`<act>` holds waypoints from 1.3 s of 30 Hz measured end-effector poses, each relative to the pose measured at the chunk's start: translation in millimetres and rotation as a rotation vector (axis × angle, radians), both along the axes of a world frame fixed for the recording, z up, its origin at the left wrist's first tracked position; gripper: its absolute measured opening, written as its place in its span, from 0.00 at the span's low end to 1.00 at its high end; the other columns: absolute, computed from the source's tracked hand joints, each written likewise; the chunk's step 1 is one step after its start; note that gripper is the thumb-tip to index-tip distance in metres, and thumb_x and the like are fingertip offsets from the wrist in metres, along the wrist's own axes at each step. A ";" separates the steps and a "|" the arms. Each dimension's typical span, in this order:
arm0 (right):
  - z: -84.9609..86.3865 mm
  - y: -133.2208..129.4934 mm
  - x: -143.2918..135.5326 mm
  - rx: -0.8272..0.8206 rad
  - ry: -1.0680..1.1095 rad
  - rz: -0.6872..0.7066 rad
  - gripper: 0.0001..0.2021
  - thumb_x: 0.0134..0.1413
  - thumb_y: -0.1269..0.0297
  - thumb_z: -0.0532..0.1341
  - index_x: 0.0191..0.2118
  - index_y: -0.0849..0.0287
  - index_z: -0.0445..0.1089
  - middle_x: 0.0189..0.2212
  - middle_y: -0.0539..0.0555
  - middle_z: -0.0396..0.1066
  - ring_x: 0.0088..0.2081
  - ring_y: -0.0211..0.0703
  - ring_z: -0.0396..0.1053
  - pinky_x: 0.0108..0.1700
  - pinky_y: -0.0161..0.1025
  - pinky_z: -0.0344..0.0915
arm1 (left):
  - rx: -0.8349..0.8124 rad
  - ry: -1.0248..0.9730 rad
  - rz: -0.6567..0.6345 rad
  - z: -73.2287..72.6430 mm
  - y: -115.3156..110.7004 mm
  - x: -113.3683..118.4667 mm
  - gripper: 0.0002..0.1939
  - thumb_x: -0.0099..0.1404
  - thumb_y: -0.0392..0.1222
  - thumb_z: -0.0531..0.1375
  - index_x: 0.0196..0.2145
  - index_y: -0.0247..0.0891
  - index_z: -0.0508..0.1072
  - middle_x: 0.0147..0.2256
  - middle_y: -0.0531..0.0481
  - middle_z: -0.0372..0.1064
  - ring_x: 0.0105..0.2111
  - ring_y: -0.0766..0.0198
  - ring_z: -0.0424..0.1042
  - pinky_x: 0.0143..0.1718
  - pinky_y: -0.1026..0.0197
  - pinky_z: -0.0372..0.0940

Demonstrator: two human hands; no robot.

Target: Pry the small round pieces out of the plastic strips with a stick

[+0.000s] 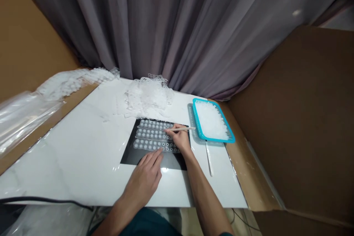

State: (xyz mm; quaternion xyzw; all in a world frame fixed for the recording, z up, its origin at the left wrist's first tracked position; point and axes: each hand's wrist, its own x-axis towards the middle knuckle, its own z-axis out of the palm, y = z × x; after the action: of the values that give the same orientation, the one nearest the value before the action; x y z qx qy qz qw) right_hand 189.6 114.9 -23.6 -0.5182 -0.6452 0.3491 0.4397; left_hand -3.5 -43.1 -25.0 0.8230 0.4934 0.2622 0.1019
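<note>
A black mat (128, 156) lies on the white table, and several translucent strips with rows of round dots (148, 143) are laid across it. In the right part of the strips some of the dots show dark centres. My right hand (181, 140) pinches a thin pale stick (182, 129) over the right part of the strips, its other end pointing right. My left hand (148, 173) lies with fingers stretched out, their tips at the lower edge of the bottom strip. The right hand covers part of the strips.
Right of the mat stands a blue basket (232, 139) filled with small white pieces; a white flat tool (208, 158) lies below it. Behind the mat is a heap of white lattice scraps (148, 96). Clear plastic bags (24, 118) lie left; cardboard walls (298, 125) flank the table.
</note>
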 end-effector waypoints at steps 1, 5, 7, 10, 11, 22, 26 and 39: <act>-0.6 3.0 0.5 -0.005 0.027 -0.015 0.20 0.61 0.48 0.72 0.25 0.52 0.67 0.28 0.53 0.82 0.33 0.52 0.79 0.37 0.44 0.73 | 0.000 -0.002 0.002 -0.2 0.1 0.1 0.26 0.74 0.32 0.53 0.68 0.39 0.68 0.71 0.42 0.67 0.67 0.50 0.69 0.68 0.43 0.65; 4.6 15.3 4.3 -0.017 0.099 0.017 0.19 0.58 0.49 0.73 0.27 0.53 0.69 0.36 0.57 0.86 0.40 0.53 0.83 0.44 0.47 0.78 | 0.003 -0.012 0.001 -1.4 0.4 0.3 0.27 0.74 0.31 0.53 0.68 0.40 0.68 0.71 0.43 0.66 0.67 0.50 0.70 0.68 0.43 0.66; 9.1 19.4 6.1 -0.022 0.104 0.080 0.17 0.56 0.50 0.74 0.27 0.53 0.71 0.39 0.59 0.86 0.43 0.54 0.84 0.48 0.48 0.78 | 0.005 -0.018 -0.003 -2.2 0.5 0.2 0.27 0.74 0.31 0.52 0.68 0.40 0.68 0.71 0.43 0.66 0.67 0.50 0.70 0.68 0.43 0.66; 12.2 21.4 7.3 -0.023 0.088 0.161 0.16 0.54 0.51 0.76 0.26 0.54 0.75 0.39 0.58 0.86 0.45 0.55 0.84 0.51 0.50 0.78 | 0.007 -0.030 -0.003 -2.9 0.5 0.0 0.28 0.73 0.31 0.52 0.69 0.42 0.68 0.71 0.43 0.66 0.67 0.50 0.70 0.68 0.42 0.66; 11.8 21.2 7.4 -0.021 0.079 0.174 0.16 0.53 0.52 0.77 0.26 0.53 0.75 0.39 0.58 0.86 0.45 0.55 0.84 0.52 0.50 0.78 | 0.006 -0.033 -0.002 -3.0 0.5 0.0 0.29 0.73 0.31 0.52 0.69 0.42 0.68 0.71 0.43 0.66 0.68 0.50 0.70 0.68 0.42 0.66; -1.5 19.2 11.6 -0.013 0.045 0.165 0.11 0.58 0.56 0.74 0.29 0.52 0.78 0.42 0.56 0.86 0.48 0.53 0.83 0.55 0.51 0.77 | -0.030 -0.005 0.005 -0.3 -0.1 0.5 0.27 0.74 0.32 0.54 0.68 0.40 0.67 0.72 0.43 0.65 0.69 0.49 0.67 0.70 0.42 0.64; -0.6 20.0 11.3 -0.010 0.048 0.174 0.12 0.58 0.55 0.74 0.29 0.53 0.77 0.41 0.57 0.86 0.48 0.54 0.84 0.53 0.51 0.78 | -0.030 0.002 0.005 -0.9 -0.5 0.5 0.28 0.73 0.32 0.54 0.68 0.41 0.67 0.72 0.44 0.65 0.69 0.50 0.67 0.70 0.42 0.63; 7.6 17.4 4.9 0.041 -0.174 0.141 0.09 0.57 0.67 0.73 0.27 0.52 0.77 0.39 0.55 0.86 0.48 0.53 0.81 0.58 0.49 0.71 | -0.015 0.017 0.019 -2.2 -1.2 0.4 0.26 0.75 0.33 0.54 0.69 0.42 0.68 0.72 0.45 0.64 0.68 0.50 0.68 0.69 0.43 0.64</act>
State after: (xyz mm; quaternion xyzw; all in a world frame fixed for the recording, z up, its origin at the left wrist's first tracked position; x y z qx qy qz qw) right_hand 194.5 132.2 -15.9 -0.4908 -0.7227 0.3195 0.3671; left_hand -3.0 -44.3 -27.2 0.8196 0.5041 0.2528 0.1013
